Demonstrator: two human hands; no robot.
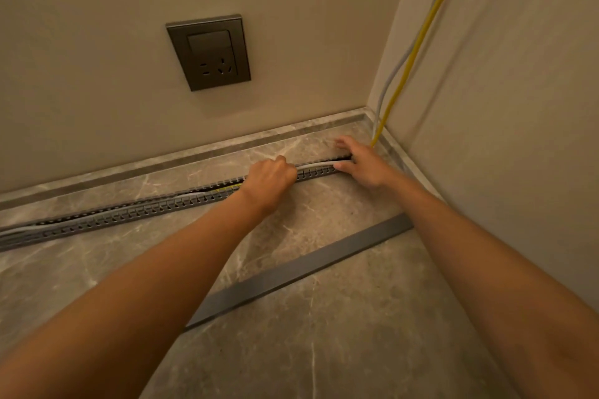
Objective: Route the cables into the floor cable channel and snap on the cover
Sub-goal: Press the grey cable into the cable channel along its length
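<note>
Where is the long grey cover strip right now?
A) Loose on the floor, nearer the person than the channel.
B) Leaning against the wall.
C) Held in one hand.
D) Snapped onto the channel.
A: the cover strip lies flat on the floor, apart from the open channel, where the left hand grips the grey cable and the right hand rests.

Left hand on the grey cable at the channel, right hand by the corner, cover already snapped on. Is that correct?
No. The cover is not snapped on: the head view shows it lying loose on the floor, apart from the channel. The rest holds: left hand curled on the grey cable at the channel, right hand by the corner.
</note>
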